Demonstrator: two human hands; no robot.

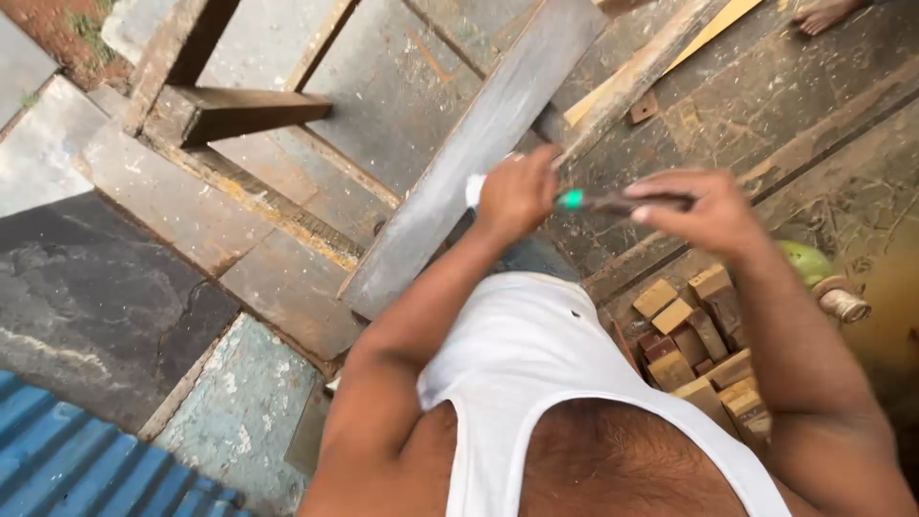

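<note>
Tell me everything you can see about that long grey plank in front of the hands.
The long grey plank is a flat, weathered board, wood by the look of it, with a dull scuffed face and straight edges. It lies slanted, running from the upper right of the view down toward the lower left, its near end resting over brown boards on the ground. The left hand is closed at its right edge, about midway along. The plank's far end runs out of view.
</note>
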